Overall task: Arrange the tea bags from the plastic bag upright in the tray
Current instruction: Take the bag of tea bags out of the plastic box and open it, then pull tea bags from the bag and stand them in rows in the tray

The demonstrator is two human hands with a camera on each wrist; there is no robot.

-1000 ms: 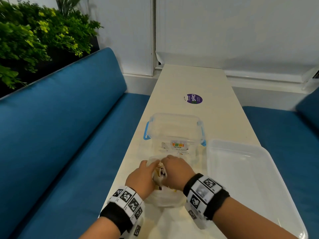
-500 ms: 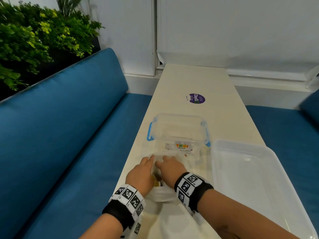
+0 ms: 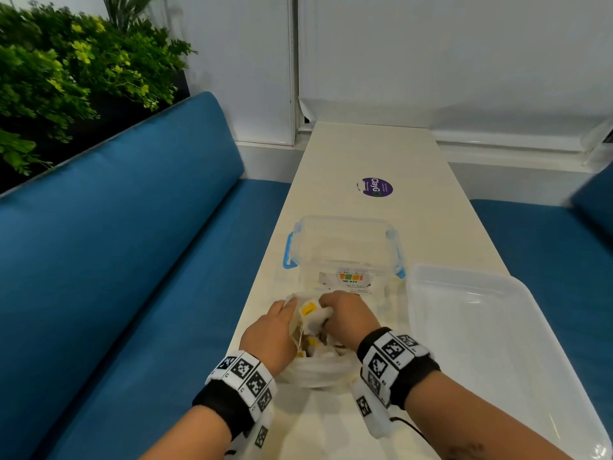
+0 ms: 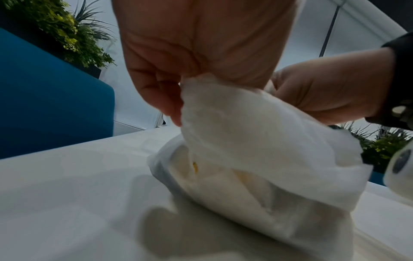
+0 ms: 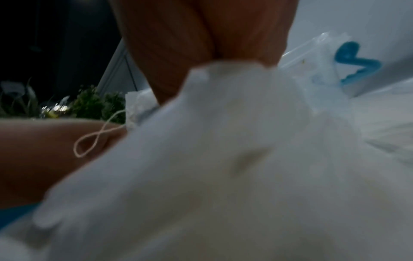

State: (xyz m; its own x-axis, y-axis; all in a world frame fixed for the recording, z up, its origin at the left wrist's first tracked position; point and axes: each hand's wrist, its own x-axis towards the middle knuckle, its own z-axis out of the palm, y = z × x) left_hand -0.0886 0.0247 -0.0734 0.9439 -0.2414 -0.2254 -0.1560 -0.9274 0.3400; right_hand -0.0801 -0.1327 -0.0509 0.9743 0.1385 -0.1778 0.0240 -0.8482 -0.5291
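A white plastic bag lies on the near part of the cream table. My left hand pinches its left rim, which the left wrist view shows bunched under the fingers. On the opposite rim my right hand grips bunched plastic. Between the hands a tea bag with a yellow tag sticks out of the mouth, and more yellow tags show deeper inside. A tea bag's string loops out beside the left hand. The large white tray lies to the right.
Just beyond the hands stands a small clear box with blue clips and a label. A purple sticker is further up the table. Blue bench cushions run along both sides, with green plants behind the left one.
Half a second ago both hands lay low over the bag. Now they hold its mouth raised and apart, and the yellow-tagged tea bag shows between them.
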